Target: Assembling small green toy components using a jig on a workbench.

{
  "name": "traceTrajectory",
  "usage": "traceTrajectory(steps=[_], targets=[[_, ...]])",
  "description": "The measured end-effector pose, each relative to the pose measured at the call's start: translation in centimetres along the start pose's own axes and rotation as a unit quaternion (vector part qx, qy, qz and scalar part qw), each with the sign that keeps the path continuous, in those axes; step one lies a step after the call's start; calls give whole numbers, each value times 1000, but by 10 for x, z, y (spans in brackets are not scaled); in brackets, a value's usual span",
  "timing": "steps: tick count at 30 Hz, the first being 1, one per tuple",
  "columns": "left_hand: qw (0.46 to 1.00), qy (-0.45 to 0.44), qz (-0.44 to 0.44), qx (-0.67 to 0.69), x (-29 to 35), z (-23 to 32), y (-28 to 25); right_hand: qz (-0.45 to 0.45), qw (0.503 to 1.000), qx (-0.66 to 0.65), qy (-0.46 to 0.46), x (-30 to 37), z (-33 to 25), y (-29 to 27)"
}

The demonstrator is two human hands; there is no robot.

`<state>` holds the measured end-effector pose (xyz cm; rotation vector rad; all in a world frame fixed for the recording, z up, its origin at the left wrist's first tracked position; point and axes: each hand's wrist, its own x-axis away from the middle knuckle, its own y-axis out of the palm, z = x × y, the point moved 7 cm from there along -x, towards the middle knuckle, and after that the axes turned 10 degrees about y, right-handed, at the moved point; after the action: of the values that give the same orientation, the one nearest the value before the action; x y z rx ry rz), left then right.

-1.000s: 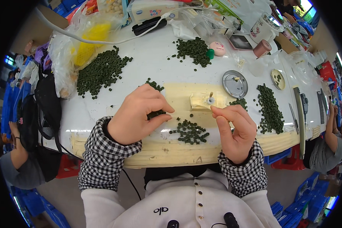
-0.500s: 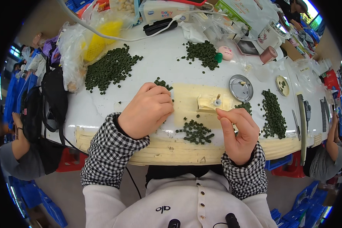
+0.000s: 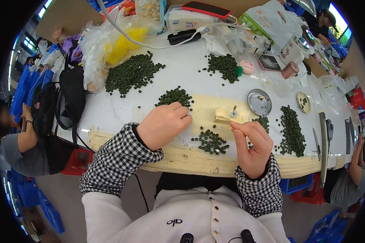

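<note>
My left hand (image 3: 163, 126) is closed, its fingers curled down at the near side of a pile of small dark green pieces (image 3: 175, 96). Whatever those fingers hold is hidden. My right hand (image 3: 253, 142) pinches thumb and forefinger together just in front of a small cream block (image 3: 222, 115); anything between the tips is too small to make out. A short brass-coloured pin in a grey collar (image 3: 234, 111) stands up on the block. Under the block lies a pale yellow sheet (image 3: 202, 106). Between my hands, more green pieces (image 3: 211, 142) are scattered loosely.
Other green heaps lie at the far left (image 3: 132, 75), far middle (image 3: 223, 67) and right (image 3: 293, 131). A round metal lid (image 3: 259, 102) sits beyond my right hand. A long flat file (image 3: 323, 141) lies farther right. Plastic bags (image 3: 97, 60) and a white cable (image 3: 150, 47) crowd the back.
My left hand has drawn back toward me and slightly left, uncovering more of the green pile. The whole view has shifted a little. My right hand keeps its pinch by the block.
</note>
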<state>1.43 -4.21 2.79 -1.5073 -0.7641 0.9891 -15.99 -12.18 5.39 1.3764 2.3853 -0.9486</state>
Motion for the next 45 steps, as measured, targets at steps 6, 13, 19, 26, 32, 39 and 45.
traceTrajectory(steps=[6,13,19,26,32,39,45], targets=[[999,3,-23,-39,2,7,5,-6,1000,-1,-3,1,-1,1],[997,19,5,-76,0,4,5,-8,1000,2,-8,1,-1,2],[999,-17,40,-19,10,-7,-5,-12,1000,4,-4,2,-1,2],[998,-50,7,33,10,-11,-7,-14,1000,10,-2,2,0,3],[968,-139,160,132,30,-30,-21,-18,1000,11,9,2,1,4],[937,-170,263,157,56,-30,-27,-87,995,14,-35,-1,-10,19],[932,-240,271,-6,106,-80,-37,-114,992,46,-41,-3,-25,16]])
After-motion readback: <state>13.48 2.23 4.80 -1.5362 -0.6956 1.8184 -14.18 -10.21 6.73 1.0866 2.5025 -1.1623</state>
